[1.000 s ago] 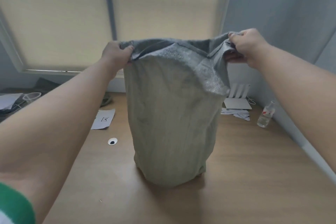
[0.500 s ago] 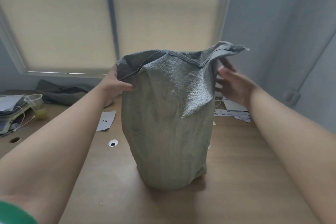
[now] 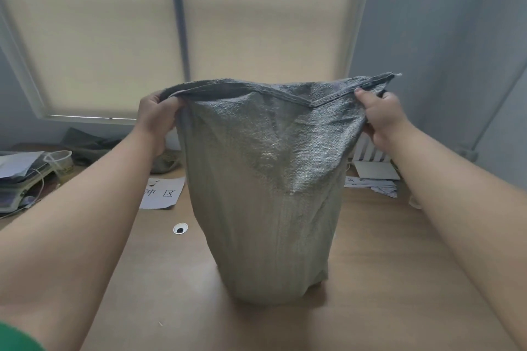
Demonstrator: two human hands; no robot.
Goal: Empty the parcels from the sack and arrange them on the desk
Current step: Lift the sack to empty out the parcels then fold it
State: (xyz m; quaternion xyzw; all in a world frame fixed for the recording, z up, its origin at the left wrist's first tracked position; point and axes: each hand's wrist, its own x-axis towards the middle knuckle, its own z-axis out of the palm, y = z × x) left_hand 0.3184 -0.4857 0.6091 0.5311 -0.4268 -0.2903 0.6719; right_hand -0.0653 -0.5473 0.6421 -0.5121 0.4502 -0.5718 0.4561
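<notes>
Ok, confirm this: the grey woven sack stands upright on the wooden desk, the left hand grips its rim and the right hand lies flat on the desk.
Wrong on one point. The head view shows the right hand gripping the rim of the grey woven sack too, not flat on the wooden desk. The sack does stand upright there, left hand gripping its rim.
</notes>
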